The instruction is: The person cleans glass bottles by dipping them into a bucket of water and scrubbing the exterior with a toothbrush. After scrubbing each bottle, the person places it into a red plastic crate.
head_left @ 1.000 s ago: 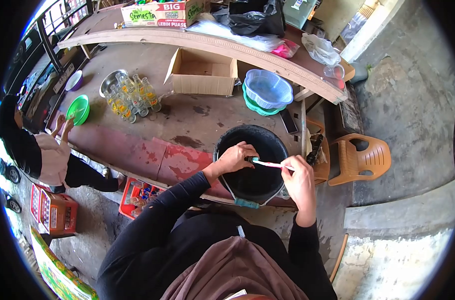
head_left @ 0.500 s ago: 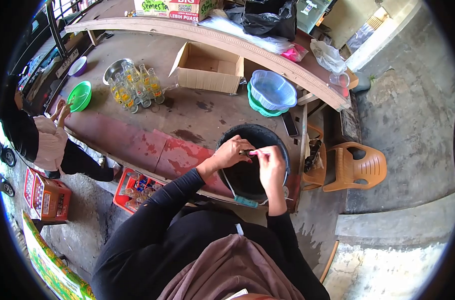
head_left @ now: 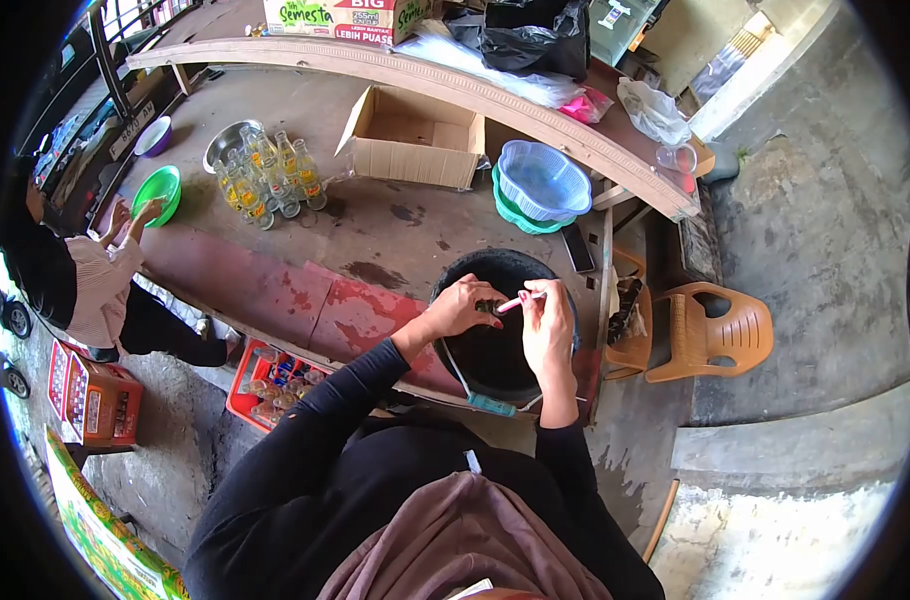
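Above a black bucket (head_left: 490, 360) on the table edge, my left hand (head_left: 462, 308) is closed round a small dark item, perhaps a bottle neck, mostly hidden by my fingers. My right hand (head_left: 547, 335) pinches a thin pink-and-white stick (head_left: 516, 301), whose lower end meets the item in my left hand. The bucket's handle with its teal grip (head_left: 491, 404) hangs on the side near me. Behind the bucket stand stacked blue and green plastic basins (head_left: 545, 180), with a phone (head_left: 578, 248) beside them.
Glass bottles (head_left: 265, 180), a metal bowl (head_left: 225, 146) and an open cardboard box (head_left: 415, 160) stand farther back. At left, a person (head_left: 100, 280) reaches to a green basin (head_left: 158, 196). A red crate (head_left: 243, 395) is below; an orange chair (head_left: 715, 333) stands right.
My right hand has shifted slightly up and right, and more of the pink-and-white stick shows. The other person's hands have moved onto the green basin.
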### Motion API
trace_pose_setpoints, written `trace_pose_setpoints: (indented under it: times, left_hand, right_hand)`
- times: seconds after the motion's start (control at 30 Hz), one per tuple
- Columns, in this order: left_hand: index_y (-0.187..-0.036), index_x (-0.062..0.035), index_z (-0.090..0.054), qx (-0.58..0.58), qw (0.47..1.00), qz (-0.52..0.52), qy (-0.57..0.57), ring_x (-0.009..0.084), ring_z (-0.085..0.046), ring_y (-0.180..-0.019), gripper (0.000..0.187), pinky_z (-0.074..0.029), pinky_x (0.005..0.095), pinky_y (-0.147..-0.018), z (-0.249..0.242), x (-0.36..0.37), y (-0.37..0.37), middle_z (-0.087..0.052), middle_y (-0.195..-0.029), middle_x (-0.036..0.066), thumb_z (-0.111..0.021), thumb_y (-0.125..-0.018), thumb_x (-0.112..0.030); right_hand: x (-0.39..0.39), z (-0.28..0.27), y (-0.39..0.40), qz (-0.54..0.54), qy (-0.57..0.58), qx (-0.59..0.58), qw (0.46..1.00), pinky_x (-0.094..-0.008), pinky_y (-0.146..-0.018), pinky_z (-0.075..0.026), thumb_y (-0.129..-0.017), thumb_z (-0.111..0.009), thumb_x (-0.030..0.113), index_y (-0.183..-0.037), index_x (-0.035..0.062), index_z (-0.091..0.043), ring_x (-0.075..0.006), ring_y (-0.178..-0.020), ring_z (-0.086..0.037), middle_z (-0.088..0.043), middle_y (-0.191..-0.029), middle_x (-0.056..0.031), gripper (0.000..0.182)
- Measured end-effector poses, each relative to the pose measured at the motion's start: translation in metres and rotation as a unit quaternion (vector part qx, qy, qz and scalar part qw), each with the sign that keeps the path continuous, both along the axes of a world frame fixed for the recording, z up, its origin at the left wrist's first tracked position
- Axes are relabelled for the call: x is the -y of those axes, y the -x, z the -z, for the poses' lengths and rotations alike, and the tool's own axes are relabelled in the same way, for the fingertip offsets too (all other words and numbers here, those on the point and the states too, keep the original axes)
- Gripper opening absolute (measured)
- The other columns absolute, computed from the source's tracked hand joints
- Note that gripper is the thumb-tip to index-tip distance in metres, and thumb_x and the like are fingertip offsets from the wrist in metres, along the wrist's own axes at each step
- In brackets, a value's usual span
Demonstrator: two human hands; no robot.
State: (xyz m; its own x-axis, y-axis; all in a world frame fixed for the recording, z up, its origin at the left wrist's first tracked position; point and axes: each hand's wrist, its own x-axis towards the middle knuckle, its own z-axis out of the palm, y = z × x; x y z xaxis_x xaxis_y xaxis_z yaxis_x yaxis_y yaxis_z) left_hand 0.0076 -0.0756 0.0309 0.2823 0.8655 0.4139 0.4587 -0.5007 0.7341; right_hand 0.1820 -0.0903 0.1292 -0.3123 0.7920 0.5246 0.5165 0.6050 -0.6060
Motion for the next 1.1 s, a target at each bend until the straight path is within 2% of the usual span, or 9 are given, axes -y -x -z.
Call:
trace_pose_setpoints:
  times: [0.17,0.23,0.3,0.37,0.53,0.67,0.77,0.8,1.1]
  left_hand:
    - [-0.112,-0.0126,-0.071,0.022,0.997,-0.002,0.074,0.0270,-0.061,-0.093,0.042,-0.050,0.0382,-0.086,-0.007,0.000,0.001,-0.069,-0.095,0.007,-0.082,-0.074,-0.024]
    - [-0.116,-0.0139,-0.069,0.011,0.994,-0.007,0.111,0.0266,-0.062,-0.093,0.042,-0.050,0.0386,-0.086,-0.006,0.000,0.003,-0.070,-0.094,0.007,-0.081,-0.076,-0.022]
    - [-0.117,-0.0143,-0.068,0.008,0.993,-0.011,0.116,0.0267,-0.062,-0.094,0.043,-0.051,0.0388,-0.086,-0.004,0.001,0.003,-0.070,-0.094,0.007,-0.080,-0.077,-0.024]
    - [-0.118,-0.0148,-0.068,0.003,0.993,-0.012,0.118,0.0269,-0.063,-0.095,0.043,-0.051,0.0390,-0.086,-0.002,0.003,0.001,-0.070,-0.094,0.006,-0.080,-0.078,-0.026]
    - [-0.120,-0.0126,-0.067,-0.051,0.993,-0.006,0.105,0.0299,-0.063,-0.096,0.047,-0.050,0.0411,-0.086,-0.008,0.008,0.000,-0.067,-0.096,0.012,-0.078,-0.080,-0.035]
    - [-0.118,-0.0140,-0.068,-0.067,0.992,-0.023,0.105,0.0294,-0.064,-0.096,0.046,-0.051,0.0409,-0.085,-0.014,0.012,-0.001,-0.068,-0.095,0.011,-0.079,-0.079,-0.034]
    - [-0.118,-0.0143,-0.067,-0.036,0.994,-0.011,0.106,0.0293,-0.064,-0.095,0.046,-0.051,0.0403,-0.084,-0.008,0.011,0.001,-0.068,-0.093,0.012,-0.080,-0.078,-0.034]
    - [-0.114,-0.0141,-0.068,-0.044,0.993,-0.018,0.110,0.0256,-0.064,-0.098,0.042,-0.051,0.0384,-0.086,-0.009,0.011,0.000,-0.071,-0.092,0.006,-0.079,-0.079,-0.035]
    - [-0.112,-0.0082,-0.063,-0.049,0.991,-0.063,0.108,0.0335,-0.066,-0.095,0.037,-0.052,0.0418,-0.084,-0.005,0.006,-0.003,-0.070,-0.096,0.014,-0.077,-0.080,-0.020]
  right_hand:
    - [-0.012,0.010,-0.008,-0.036,0.090,-0.008,0.995,-0.0374,-0.076,-0.053,-0.091,-0.061,-0.003,-0.112,0.0020,-0.057,-0.0307,-0.087,-0.066,-0.063,-0.100,-0.0163,0.022]
    - [-0.006,-0.003,-0.007,-0.032,0.095,-0.080,0.992,-0.0355,-0.077,-0.053,-0.091,-0.061,-0.002,-0.112,0.0020,-0.058,-0.0294,-0.086,-0.068,-0.067,-0.097,-0.0153,0.022]
    - [-0.011,-0.003,-0.009,-0.026,0.071,-0.051,0.996,-0.0342,-0.077,-0.054,-0.093,-0.061,0.001,-0.110,0.0016,-0.060,-0.0276,-0.085,-0.069,-0.069,-0.094,-0.0144,0.017]
    - [-0.018,0.011,-0.012,-0.051,0.149,0.028,0.987,-0.0331,-0.076,-0.054,-0.094,-0.061,0.004,-0.107,0.0009,-0.061,-0.0256,-0.085,-0.070,-0.070,-0.094,-0.0143,0.012]
    - [-0.023,0.016,-0.014,-0.024,0.149,-0.077,0.986,-0.0321,-0.074,-0.054,-0.097,-0.059,0.006,-0.105,0.0001,-0.060,-0.0207,-0.085,-0.071,-0.071,-0.092,-0.0139,0.010]
    - [-0.026,0.036,-0.010,-0.041,0.203,-0.011,0.978,-0.0362,-0.073,-0.053,-0.094,-0.057,0.002,-0.103,0.0000,-0.059,-0.0286,-0.082,-0.070,-0.069,-0.089,-0.0172,0.009]
    - [-0.027,0.042,-0.013,-0.042,0.190,-0.096,0.976,-0.0329,-0.074,-0.053,-0.098,-0.057,0.006,-0.102,0.0000,-0.059,-0.0186,-0.081,-0.068,-0.069,-0.088,-0.0123,0.008]
    - [-0.030,0.039,-0.015,-0.046,0.174,-0.158,0.971,-0.0304,-0.075,-0.053,-0.101,-0.056,0.010,-0.104,0.0002,-0.059,-0.0140,-0.081,-0.066,-0.069,-0.088,-0.0096,0.011]
    - [-0.009,-0.024,-0.020,-0.005,-0.018,-0.188,0.982,-0.0252,-0.071,-0.044,-0.105,-0.048,0.017,-0.101,0.0012,-0.051,-0.0105,-0.074,-0.051,-0.056,-0.091,-0.0057,0.016]
